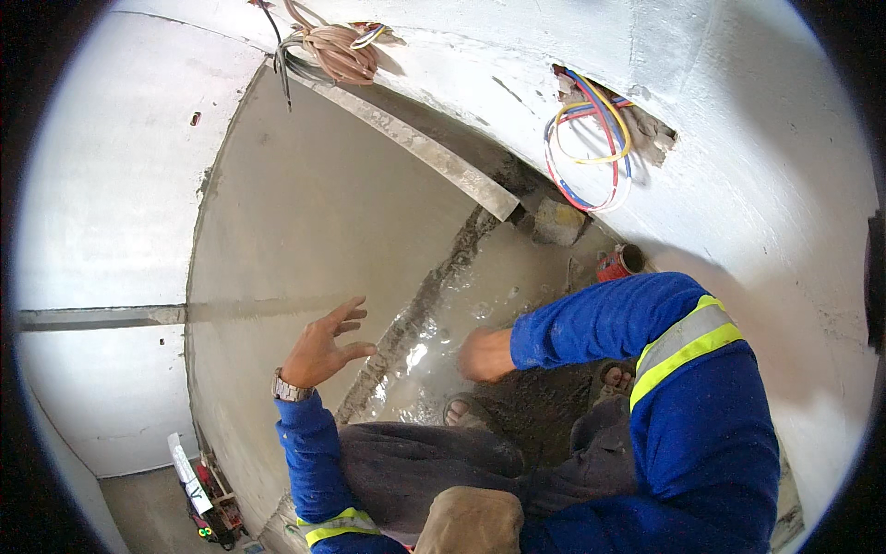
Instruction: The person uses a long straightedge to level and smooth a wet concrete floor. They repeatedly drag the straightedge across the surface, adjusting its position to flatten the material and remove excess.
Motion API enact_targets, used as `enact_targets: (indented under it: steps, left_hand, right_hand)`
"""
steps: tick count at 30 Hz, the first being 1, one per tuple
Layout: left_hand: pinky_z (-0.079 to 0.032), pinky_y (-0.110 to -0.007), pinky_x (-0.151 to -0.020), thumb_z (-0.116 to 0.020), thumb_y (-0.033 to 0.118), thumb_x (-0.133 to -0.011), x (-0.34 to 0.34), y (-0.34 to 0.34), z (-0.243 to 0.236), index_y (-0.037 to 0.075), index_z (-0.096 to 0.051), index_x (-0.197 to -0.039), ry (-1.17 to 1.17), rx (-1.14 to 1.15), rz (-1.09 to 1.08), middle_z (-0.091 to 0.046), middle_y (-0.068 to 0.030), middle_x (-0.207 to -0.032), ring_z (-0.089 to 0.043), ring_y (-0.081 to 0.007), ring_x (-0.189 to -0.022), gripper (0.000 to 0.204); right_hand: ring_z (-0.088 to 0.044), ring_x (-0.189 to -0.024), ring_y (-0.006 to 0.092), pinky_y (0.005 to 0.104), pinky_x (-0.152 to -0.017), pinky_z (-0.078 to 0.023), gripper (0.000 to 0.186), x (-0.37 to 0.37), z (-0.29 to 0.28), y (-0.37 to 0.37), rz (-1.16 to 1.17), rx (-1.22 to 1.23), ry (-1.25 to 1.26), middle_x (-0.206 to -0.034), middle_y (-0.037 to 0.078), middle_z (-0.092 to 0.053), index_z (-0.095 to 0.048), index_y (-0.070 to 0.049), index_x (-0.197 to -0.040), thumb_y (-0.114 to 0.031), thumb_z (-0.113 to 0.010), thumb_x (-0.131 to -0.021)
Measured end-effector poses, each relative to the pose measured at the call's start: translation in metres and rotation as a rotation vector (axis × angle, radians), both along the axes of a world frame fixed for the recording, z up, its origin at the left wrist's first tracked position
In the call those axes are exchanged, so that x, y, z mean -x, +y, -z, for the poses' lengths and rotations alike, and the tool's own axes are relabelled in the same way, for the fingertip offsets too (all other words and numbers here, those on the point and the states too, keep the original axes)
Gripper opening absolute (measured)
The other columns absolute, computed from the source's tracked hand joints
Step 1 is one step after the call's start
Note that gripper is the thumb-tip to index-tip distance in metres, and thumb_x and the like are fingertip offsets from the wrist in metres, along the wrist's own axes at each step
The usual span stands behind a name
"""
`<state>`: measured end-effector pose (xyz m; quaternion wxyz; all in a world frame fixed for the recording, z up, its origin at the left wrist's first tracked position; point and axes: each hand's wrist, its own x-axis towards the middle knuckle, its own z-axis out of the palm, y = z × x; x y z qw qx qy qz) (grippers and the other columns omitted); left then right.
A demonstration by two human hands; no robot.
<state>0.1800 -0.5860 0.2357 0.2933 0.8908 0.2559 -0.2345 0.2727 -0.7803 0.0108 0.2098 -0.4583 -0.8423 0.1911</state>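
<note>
Left hand (323,346) was spread wide and empty, raised near the wall (305,212), as if for balance. Right hand (484,355) hung blurred over the wet floor (461,305); I couldn't tell its grip.

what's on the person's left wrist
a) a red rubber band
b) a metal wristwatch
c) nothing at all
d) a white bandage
b: a silvery metal wristwatch sits on the wrist just below the open left hand, above the blue sleeve.

White plastered walls (120,185), wet grey cement floor (461,305), coloured wires (591,138) in wall hole.
</note>
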Motion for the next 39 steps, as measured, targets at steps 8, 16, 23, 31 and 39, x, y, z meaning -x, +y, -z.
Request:
enact_targets:
  steps: [8, 16, 23, 31, 39]
  left_hand:
    - [-0.048, -0.041, -0.097, -0.081, 0.025, -0.073, -0.003, -0.001, -0.002, 0.011, -0.040, -0.142, -0.014, -0.012, 0.021, -0.057, -0.0181, -0.129, -0.058, -0.0326, -0.117, 0.082]
    - [-0.049, -0.043, -0.097, -0.082, 0.027, -0.072, -0.002, 0.000, -0.002, 0.012, -0.040, -0.142, -0.013, -0.007, 0.031, -0.057, -0.0181, -0.129, -0.058, -0.0332, -0.117, 0.082]
    - [-0.049, -0.043, -0.097, -0.082, 0.028, -0.072, -0.005, -0.002, -0.004, 0.010, -0.039, -0.142, 0.027, 0.036, -0.063, -0.056, -0.0196, -0.129, -0.057, -0.0335, -0.118, 0.084]
    - [-0.046, -0.042, -0.101, -0.082, 0.028, -0.072, -0.001, 0.003, 0.003, 0.010, -0.040, -0.142, -0.027, 0.036, 0.031, -0.057, -0.0201, -0.129, -0.054, -0.0336, -0.121, 0.084]
    - [-0.043, -0.042, -0.104, -0.080, 0.022, -0.075, -0.004, -0.005, -0.001, 0.010, -0.037, -0.143, -0.020, 0.041, 0.070, -0.055, -0.0212, -0.130, -0.052, -0.0322, -0.123, 0.082]
  right_hand:
    - [-0.066, -0.073, 0.0349, 0.0469, -0.058, -0.052, 0.012, -0.006, 0.002, 0.002, -0.003, -0.062, 0.042, -0.077, 0.016, -0.067, -0.068, -0.005, -0.071, -0.015, -0.066, -0.065]
    - [-0.066, -0.073, 0.0358, 0.0473, -0.058, -0.051, 0.012, -0.006, 0.003, 0.001, -0.007, -0.035, -0.007, -0.078, 0.015, -0.067, -0.068, -0.006, -0.073, -0.015, -0.067, -0.065]
    - [-0.066, -0.074, 0.0365, 0.0482, -0.059, -0.052, 0.015, -0.006, -0.002, 0.002, -0.013, 0.015, -0.025, -0.078, 0.016, -0.068, -0.070, -0.005, -0.075, -0.015, -0.066, -0.066]
    - [-0.065, -0.072, 0.0366, 0.0480, -0.058, -0.050, 0.014, -0.009, -0.004, 0.000, -0.012, 0.072, -0.006, -0.078, 0.017, -0.067, -0.069, -0.004, -0.072, -0.016, -0.068, -0.064]
    - [-0.066, -0.074, 0.0378, 0.0479, -0.062, -0.053, 0.016, -0.049, -0.035, 0.004, 0.194, 0.115, 0.003, -0.078, 0.020, -0.067, -0.069, -0.002, -0.077, -0.015, -0.067, -0.068]
